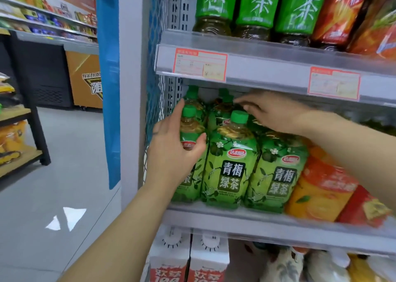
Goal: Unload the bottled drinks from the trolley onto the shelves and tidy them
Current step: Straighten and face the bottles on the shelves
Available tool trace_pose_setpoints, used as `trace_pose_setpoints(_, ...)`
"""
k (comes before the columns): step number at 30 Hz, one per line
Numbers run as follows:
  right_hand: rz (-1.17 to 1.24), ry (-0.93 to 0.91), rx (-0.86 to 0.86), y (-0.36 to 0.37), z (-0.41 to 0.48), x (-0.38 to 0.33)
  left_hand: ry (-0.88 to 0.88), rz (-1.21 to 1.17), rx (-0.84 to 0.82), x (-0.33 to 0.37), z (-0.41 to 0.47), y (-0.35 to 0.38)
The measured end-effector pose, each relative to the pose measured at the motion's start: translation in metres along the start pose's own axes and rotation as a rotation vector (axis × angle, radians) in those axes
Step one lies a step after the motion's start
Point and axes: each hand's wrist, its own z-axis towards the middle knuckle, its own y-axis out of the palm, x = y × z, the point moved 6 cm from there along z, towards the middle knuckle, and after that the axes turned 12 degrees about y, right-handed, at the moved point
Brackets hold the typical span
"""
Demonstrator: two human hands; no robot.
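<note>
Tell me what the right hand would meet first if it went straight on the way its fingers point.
Probably the rear-row green tea bottle just beyond the right hand's fingertips; depth is unclear.

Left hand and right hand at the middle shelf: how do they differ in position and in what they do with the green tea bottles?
The left hand is lower and grips the front left bottle at its label, thumb across the front. The right hand is higher, palm down, above the caps, its fingers reaching toward the back-row bottles; whether they touch one is unclear. Both are at the middle shelf.
</note>
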Motion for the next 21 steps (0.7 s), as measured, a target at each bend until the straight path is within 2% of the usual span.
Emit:
trace_pose_setpoints(3, -0.138, -0.018, -0.092, 0.016, 0.033, 0.017, 0.031, -0.008, 0.046, -0.002, -0.002, 0.001)
trace_pose_setpoints(6, -0.082, 0.027, -0.23, 0.028, 0.057, 0.02, 0.028, -0.032, 0.078, -0.007, -0.004, 0.003)
trace_pose_setpoints(9, -0.034, 0.05, -0.29, 0.038, 0.079, 0.02, 0.038, -0.02, 0.096, -0.009, -0.003, 0.003)
trace_pose_setpoints(14, 0.109, 0.06, -0.288, 0.047, 0.096, 0.031, 0.047, -0.001, 0.102, -0.01, -0.003, 0.002)
trace_pose_setpoints(17, 0.222, -0.001, -0.251, 0.046, 0.093, 0.03, 0.029, 0.012, 0.092, -0.012, -0.003, 0.003)
trace_pose_setpoints(21, 0.211, -0.036, -0.264, 0.045, 0.089, 0.03, 0.025, 0.032, 0.067, -0.009, -0.002, 0.001)
